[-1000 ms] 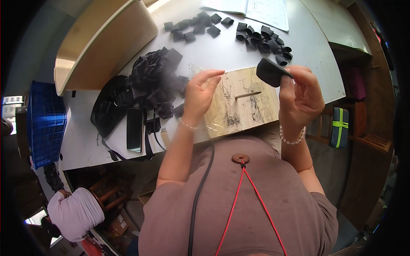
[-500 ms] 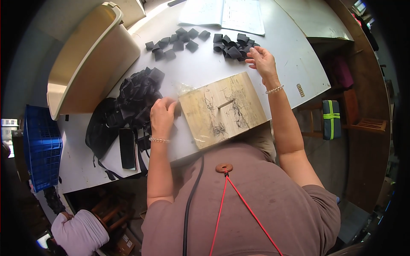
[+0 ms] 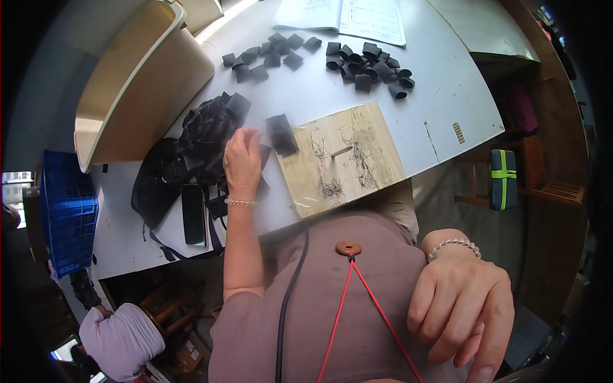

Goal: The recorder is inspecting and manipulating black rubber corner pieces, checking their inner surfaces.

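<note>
My left hand (image 3: 242,159) is at the right side of a heap of black fabric pieces (image 3: 211,127), its fingers bent and close together; whether they pinch a piece is hidden. A flat black fabric piece (image 3: 281,135) lies across the left edge of a wooden board (image 3: 377,140). A metal pin (image 3: 341,152) and dark thread scraps show on this board. Close to the camera at lower right, my right hand (image 3: 463,306) hangs with loosely bent, parted fingers and nothing visible in it. Folded black fabric loops (image 3: 373,66) form a group beyond the board.
More black pieces (image 3: 271,59) lie spread at the far left of the white table (image 3: 447,96). A beige bin (image 3: 159,83), a black bag (image 3: 153,191) and a phone (image 3: 193,215) are on the left. An open notebook (image 3: 373,19) lies at the back.
My right hand has left the folded loops and come back to the lower right, near my body. A black piece now lies on the board's left edge. My left hand stays by the heap.
</note>
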### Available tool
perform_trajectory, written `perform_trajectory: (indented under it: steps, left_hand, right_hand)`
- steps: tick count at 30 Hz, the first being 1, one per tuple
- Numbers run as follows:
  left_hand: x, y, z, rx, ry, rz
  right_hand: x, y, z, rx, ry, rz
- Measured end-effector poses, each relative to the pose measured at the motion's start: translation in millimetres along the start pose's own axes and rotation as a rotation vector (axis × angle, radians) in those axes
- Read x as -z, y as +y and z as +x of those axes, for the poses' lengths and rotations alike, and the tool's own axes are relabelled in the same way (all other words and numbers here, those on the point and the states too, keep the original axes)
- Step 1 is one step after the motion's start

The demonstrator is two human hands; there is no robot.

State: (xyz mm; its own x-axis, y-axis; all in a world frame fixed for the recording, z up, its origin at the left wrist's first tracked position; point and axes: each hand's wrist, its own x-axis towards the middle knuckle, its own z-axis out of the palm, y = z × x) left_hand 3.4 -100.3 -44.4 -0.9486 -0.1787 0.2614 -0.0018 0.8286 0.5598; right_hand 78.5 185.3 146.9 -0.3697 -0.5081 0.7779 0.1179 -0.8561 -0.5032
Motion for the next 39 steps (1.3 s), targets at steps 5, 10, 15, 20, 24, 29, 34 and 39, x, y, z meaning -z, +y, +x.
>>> perform_trajectory:
  steps: [5,10,15,20,24,29,34,39]
  left_hand:
    - [-8.0,26.7,-5.6,-0.114,0.041,0.009]
    - [-22.0,24.0,-13.1,0.017,-0.109,0.074]
    - [-18.4,13.9,-9.1,0.072,-0.121,-0.067]
    - [-0.2,19.1,-14.8,0.161,0.085,-0.28]
    - [23.9,19.4,-24.1,0.229,0.13,-0.485]
    - [52.0,36.1,-39.5,0.256,-0.179,-0.983]
    - [39.3,68.9,-46.6,-0.101,-0.381,-1.199]
    - [24.5,80.1,-49.6,0.206,-0.351,-1.214]
  right_hand:
    - [3.6,10.4,2.3,-0.008,-0.076,0.082]
    - [-1.4,12.9,5.1,-0.039,-0.086,0.118]
    - [6.1,19.4,10.0,0.013,-0.182,0.169]
    - [2.2,16.9,11.3,-0.079,-0.074,0.165]
    - [18.9,23.2,11.1,-0.067,-0.239,0.189]
    - [39.9,29.2,-15.4,-0.351,0.105,-0.614]
    - [54.6,80.7,-46.3,-0.874,0.605,-0.695]
    - [72.8,98.0,-65.8,-0.834,0.856,-0.158]
